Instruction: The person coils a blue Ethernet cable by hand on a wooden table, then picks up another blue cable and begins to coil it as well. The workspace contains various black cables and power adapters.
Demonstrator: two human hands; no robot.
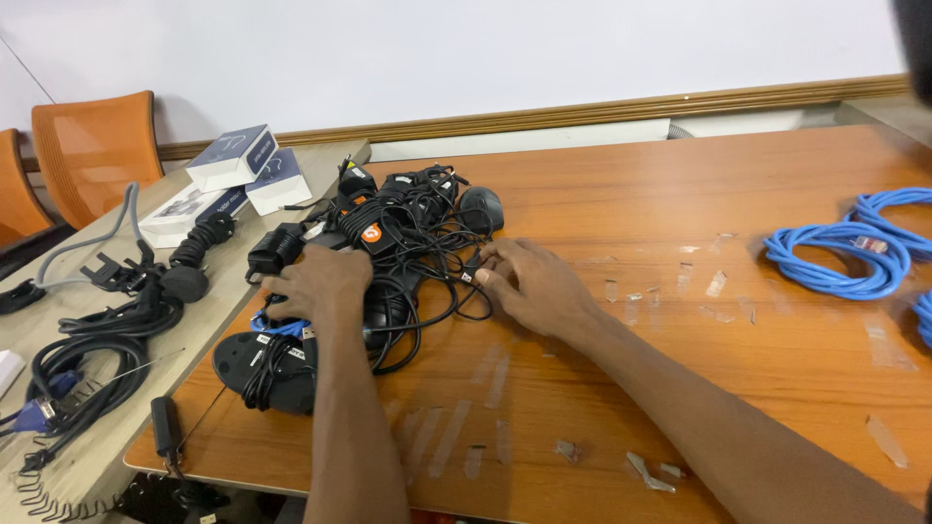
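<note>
Head view: the left hand (320,284) is lying palm down on a tangle of black cables (408,243), its grip loosely curled over the cords, grasping nothing distinct. The right hand (529,283) is resting on the wooden bench (680,388) at the tangle's right edge, fingertips (482,279) pinching a thin black cable. A black mouse (482,209) is sitting just beyond this hand. Blue cable (845,257) is lying well apart to its right. Boxes (248,165) are standing beyond the left hand.
</note>
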